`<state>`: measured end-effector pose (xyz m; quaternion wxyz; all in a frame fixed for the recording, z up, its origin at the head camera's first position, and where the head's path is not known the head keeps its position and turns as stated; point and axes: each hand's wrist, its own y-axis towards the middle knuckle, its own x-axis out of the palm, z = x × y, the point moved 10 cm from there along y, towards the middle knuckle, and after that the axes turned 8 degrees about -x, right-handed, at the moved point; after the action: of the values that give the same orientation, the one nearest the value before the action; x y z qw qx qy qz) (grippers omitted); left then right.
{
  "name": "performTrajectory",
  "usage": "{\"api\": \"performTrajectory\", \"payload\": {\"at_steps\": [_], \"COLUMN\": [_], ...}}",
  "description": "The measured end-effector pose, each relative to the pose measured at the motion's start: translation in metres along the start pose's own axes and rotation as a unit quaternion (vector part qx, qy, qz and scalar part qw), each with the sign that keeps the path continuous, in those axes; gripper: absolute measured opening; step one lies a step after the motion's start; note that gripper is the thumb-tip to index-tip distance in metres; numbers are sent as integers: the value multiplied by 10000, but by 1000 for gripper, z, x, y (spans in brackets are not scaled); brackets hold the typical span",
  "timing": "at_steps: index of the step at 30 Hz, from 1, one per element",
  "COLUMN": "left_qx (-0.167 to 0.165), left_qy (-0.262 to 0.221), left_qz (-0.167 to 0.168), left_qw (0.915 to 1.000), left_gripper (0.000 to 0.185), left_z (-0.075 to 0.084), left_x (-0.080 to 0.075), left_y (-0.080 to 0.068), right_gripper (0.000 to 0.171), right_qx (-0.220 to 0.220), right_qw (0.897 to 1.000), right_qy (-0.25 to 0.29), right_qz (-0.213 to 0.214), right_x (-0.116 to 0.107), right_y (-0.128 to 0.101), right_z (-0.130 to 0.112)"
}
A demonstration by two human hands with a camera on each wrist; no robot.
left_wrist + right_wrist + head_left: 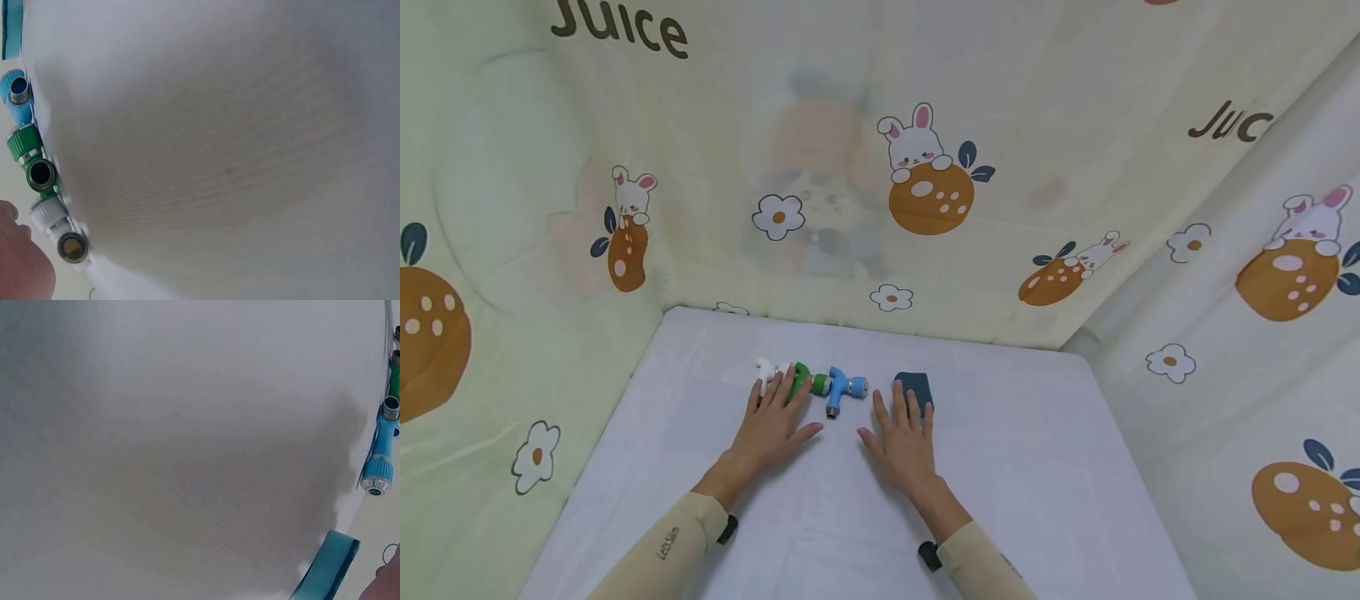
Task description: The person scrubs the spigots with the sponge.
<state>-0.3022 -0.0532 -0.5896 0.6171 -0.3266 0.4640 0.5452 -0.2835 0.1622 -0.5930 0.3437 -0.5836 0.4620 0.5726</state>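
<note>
two hands lie flat on a white table (1015, 467). the left hand (772, 425) has its fingers straight and spread, and the tips rest on a row of toy-like pipe pieces at the far middle of the table. the row goes white piece (767, 372), then green piece (805, 381), then blue piece (844, 387), joined end to end from left to right. in the left wrist view you can see shiny metal rings in their open ends. the right hand (902, 442) is flat and open too, and its fingertips touch a dark teal block (914, 390) just right of the blue piece. neither hand is gripping anything.

this looks like the very start of the work: both hands only rest by the pieces, and the row is all in one. a next move would need fingers to curl around one piece, most likely the green or white one under the left hand, while the other hand holds the rest firm so it does not roll.

the cloth wall (1075, 100) behind has bunnies, oranges and flowers, and the word "juice" is printed at the top left, and once more, partly seen, at the right. the left sleeve (662, 546) has small writing, too tiny to read for sure.
</note>
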Motion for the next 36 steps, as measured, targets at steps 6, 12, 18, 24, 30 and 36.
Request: {"api": "performTrajectory", "payload": {"at_steps": [6, 12, 18, 24, 30, 36], "left_qx": [17, 139, 361, 575, 723, 776], "left_qy": [-48, -165, -472, -589, -562, -442], "left_qz": [-66, 19, -33, -175, -233, -243], "left_qw": [10000, 9998, 9982, 9965, 9955, 9957], "left_gripper": [86, 82, 76, 74, 64, 57], "left_z": [2, 10, 25, 38, 51, 61], "left_x": [3, -1, -3, 7, 6, 5], "left_y": [3, 8, 16, 22, 27, 37], "right_gripper": [74, 74, 71, 66, 60, 60], "right_qx": [117, 379, 835, 1050, 1129, 1173], "right_qw": [9999, 9990, 9949, 9921, 9908, 9901], "right_qy": [13, 226, 573, 684, 741, 760], "right_qz": [-101, 87, 3, -2, 85, 83], "right_x": [1, 0, 1, 4, 3, 6], "right_y": [5, 15, 21, 22, 25, 30], "right_z": [7, 24, 42, 50, 54, 56]}}
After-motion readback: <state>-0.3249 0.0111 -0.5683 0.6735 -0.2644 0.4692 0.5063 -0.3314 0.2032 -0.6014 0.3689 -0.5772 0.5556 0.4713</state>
